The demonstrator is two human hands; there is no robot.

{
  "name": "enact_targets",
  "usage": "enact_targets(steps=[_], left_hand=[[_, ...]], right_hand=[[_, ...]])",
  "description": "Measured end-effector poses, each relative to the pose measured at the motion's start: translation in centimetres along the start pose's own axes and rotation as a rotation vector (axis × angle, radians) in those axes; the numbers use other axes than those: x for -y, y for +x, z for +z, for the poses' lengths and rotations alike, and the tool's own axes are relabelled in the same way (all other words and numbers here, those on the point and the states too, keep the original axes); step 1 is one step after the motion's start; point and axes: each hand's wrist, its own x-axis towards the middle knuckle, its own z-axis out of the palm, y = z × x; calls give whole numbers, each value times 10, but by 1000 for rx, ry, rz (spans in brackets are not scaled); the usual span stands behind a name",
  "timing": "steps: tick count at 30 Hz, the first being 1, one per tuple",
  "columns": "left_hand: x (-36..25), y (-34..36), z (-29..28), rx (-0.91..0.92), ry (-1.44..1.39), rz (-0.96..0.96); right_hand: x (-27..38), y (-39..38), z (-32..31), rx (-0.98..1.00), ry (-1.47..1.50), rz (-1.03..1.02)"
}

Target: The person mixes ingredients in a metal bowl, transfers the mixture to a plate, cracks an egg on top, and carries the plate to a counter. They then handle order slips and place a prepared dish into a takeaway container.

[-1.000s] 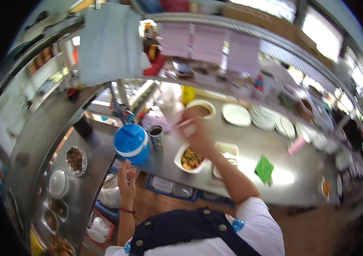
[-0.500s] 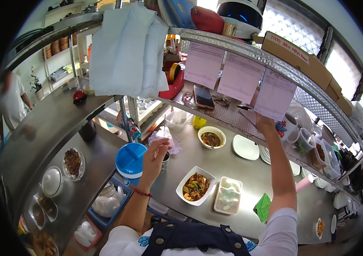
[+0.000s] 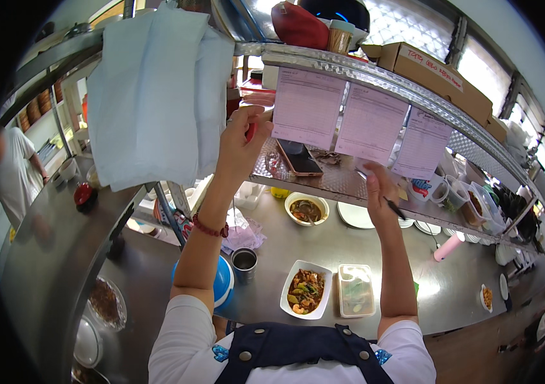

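Observation:
My left hand [image 3: 245, 137] is raised in front of the red tape dispenser [image 3: 251, 132] on the metal shelf, fingers bent and apart, beside the leftmost paper slip [image 3: 308, 105]. Whether the fingertips touch the dispenser I cannot tell. Over the shelf's front edge, my right hand [image 3: 382, 192] grips a slim black-and-silver pen [image 3: 394, 208], its dark end pointing down to the right. Two more slips, the middle one [image 3: 372, 121] and the right one [image 3: 421, 142], hang from the upper rail. Between my hands a phone [image 3: 299, 157] lies on the shelf.
On the steel counter below stand a square bowl of stir-fried food [image 3: 306, 289], a lidded plastic container [image 3: 356, 291], a round soup bowl [image 3: 307, 208] and a metal cup [image 3: 244, 262]. White bags [image 3: 151, 96] hang at the left. Another person [image 3: 19, 166] stands far left.
My left hand has risen from above the counter to the tape dispenser. My right hand has come away from the right slip, moved left and down, and now holds the pen.

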Motion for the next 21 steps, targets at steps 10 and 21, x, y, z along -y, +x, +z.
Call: enact_targets(steps=[10, 21], left_hand=[[32, 27, 19, 204, -821, -515], [20, 25, 17, 159, -655, -195]], right_hand=[[52, 28, 28, -277, 522, 35], [-77, 4, 35, 22, -338, -75]])
